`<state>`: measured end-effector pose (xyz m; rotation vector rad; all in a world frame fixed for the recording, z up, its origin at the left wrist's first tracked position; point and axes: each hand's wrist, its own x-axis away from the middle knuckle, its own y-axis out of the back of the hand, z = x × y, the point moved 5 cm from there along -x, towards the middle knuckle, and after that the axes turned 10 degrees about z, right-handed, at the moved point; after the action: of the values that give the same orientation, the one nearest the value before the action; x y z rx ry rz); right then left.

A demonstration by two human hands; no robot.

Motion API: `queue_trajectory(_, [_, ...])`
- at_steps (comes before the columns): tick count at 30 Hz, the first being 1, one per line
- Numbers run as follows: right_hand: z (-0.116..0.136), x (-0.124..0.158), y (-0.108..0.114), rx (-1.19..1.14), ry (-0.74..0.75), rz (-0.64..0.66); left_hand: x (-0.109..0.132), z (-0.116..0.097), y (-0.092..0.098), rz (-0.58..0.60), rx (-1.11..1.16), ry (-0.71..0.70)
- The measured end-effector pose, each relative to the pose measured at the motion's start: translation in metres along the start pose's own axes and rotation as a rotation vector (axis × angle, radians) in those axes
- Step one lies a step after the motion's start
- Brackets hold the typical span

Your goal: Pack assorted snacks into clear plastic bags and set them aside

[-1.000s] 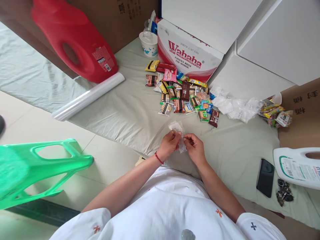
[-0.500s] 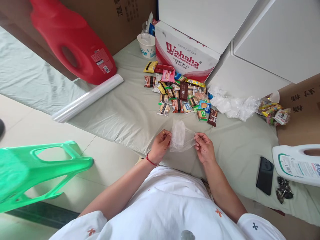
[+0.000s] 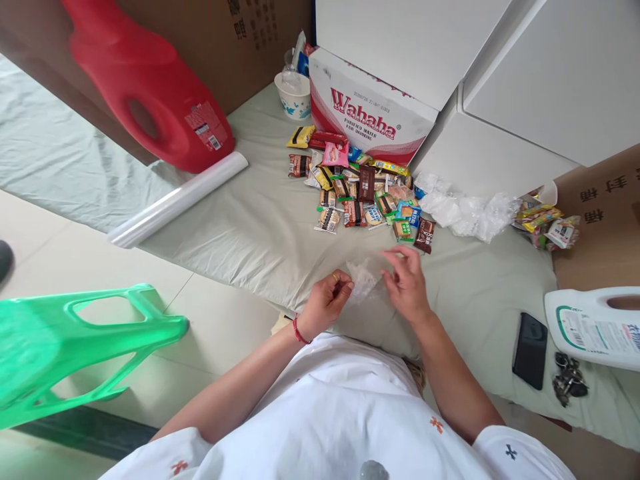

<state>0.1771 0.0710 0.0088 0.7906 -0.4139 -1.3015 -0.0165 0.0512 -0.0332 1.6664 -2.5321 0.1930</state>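
My left hand (image 3: 327, 301) pinches the edge of a thin clear plastic bag (image 3: 365, 279), which hangs crumpled over the near part of the sheet. Just right of the bag, my right hand (image 3: 406, 283) has its thumb and fingers apart, with nothing seen between them. Beyond both hands lies a pile of small wrapped snacks (image 3: 354, 213) in brown, yellow, green and pink packets. To the right of the pile rests a heap of crumpled clear plastic bags (image 3: 467, 210).
Behind the snacks stands a Wahaha carton (image 3: 370, 110), beside a paper cup (image 3: 294, 100). A red jug (image 3: 185, 133) and a clear film roll (image 3: 180, 200) are at left, above a green stool (image 3: 90, 347). A phone (image 3: 530, 350), keys (image 3: 569, 379) and a white bottle (image 3: 595, 327) lie right.
My right hand has let go of the plastic bag and its fingers have spread. The bag, stretched between both hands before, has crumpled toward my left hand.
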Motion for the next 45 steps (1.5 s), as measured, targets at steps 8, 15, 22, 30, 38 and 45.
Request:
queue_trajectory(8, [0.003, -0.020, -0.007, -0.117, 0.128, 0.118, 0.002, 0.009, 0.009, -0.029, 0.159, 0.029])
queue_trajectory(15, [-0.044, 0.002, 0.017, -0.235, -0.095, -0.051, -0.004, 0.018, 0.027, -0.029, 0.229, 0.083])
queue_trajectory(22, [-0.056, 0.014, 0.004, -0.231, -0.117, -0.022, -0.006, 0.020, 0.043, -0.269, -0.114, 0.176])
queue_trajectory(30, [-0.048, 0.014, -0.001, -0.149, -0.028, -0.002, -0.010, -0.008, 0.027, -0.278, -0.610, 0.118])
queue_trajectory(38, [-0.045, 0.020, -0.002, -0.095, 0.065, -0.009, -0.022, 0.001, 0.018, -0.083, -0.917, 0.342])
queue_trajectory(45, [-0.046, 0.024, -0.006, -0.070, 0.065, 0.010, -0.029, -0.008, 0.013, -0.024, -1.067, 0.449])
